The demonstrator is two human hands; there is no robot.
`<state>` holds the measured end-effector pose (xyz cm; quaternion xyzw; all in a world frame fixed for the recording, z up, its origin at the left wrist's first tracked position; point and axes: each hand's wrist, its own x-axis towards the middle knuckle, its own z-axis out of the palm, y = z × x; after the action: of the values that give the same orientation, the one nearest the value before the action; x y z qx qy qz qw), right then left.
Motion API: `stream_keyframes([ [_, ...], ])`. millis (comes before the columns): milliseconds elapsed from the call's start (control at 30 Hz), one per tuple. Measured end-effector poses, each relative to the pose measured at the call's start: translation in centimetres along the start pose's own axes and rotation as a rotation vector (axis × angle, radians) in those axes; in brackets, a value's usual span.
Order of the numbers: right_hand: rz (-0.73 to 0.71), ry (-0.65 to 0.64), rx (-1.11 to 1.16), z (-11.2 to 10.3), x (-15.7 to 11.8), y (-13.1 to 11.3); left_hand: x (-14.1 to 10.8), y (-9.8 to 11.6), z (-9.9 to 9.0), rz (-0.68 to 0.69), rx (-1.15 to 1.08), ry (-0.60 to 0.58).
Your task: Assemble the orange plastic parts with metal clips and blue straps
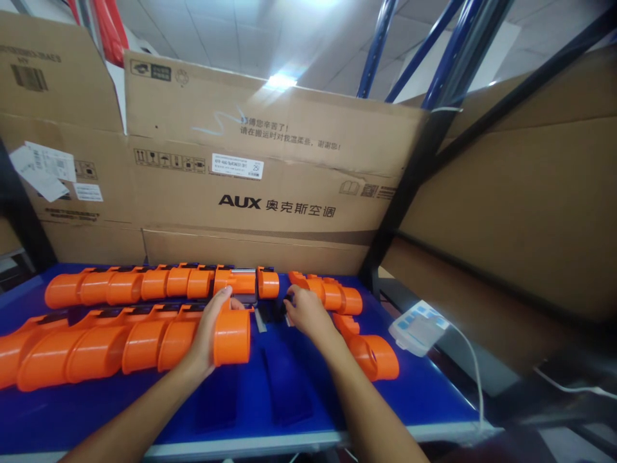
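Observation:
My left hand (pixel 212 328) is wrapped round an orange plastic cylinder-shaped part (pixel 234 337) at the right end of the front row. My right hand (pixel 303 312) is closed with its fingertips pointing down at some small dark pieces (pixel 272 314) on the table; what it pinches, if anything, I cannot make out. Between the hands lies a thin grey strip (pixel 260 320). Behind them, one orange part (pixel 268 283) stands at the end of the back row, beside a grey-edged flat object (pixel 247 298) partly hidden by another orange part.
Rows of similar orange parts (pixel 125 287) line the blue tabletop (pixel 183 411), with more orange parts (pixel 380 357) on the right. Dark blue strips (pixel 286 386) lie near the front. A white power strip (pixel 419 328) sits at right. Cardboard (pixel 289 173) and a black post (pixel 400 193) stand behind.

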<state>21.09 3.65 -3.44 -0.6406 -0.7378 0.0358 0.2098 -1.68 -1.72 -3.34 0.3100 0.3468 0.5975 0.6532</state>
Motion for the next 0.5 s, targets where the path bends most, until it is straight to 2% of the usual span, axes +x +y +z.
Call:
stream_keyframes([
  [200, -0.025, 0.154, 0.148, -1.0, 0.2, -0.1, 0.1, -0.2, 0.2, 0.031, 0.038, 0.001],
  [333, -0.079, 0.341, 0.499, -1.5, 0.0, -0.6, 0.1, -0.4, 0.1, 0.059, 0.078, -0.003],
  [500, -0.214, 0.348, 0.880, -2.1, -0.6, -1.7, 0.1, -0.8, 0.2, 0.138, 0.157, -0.047],
])
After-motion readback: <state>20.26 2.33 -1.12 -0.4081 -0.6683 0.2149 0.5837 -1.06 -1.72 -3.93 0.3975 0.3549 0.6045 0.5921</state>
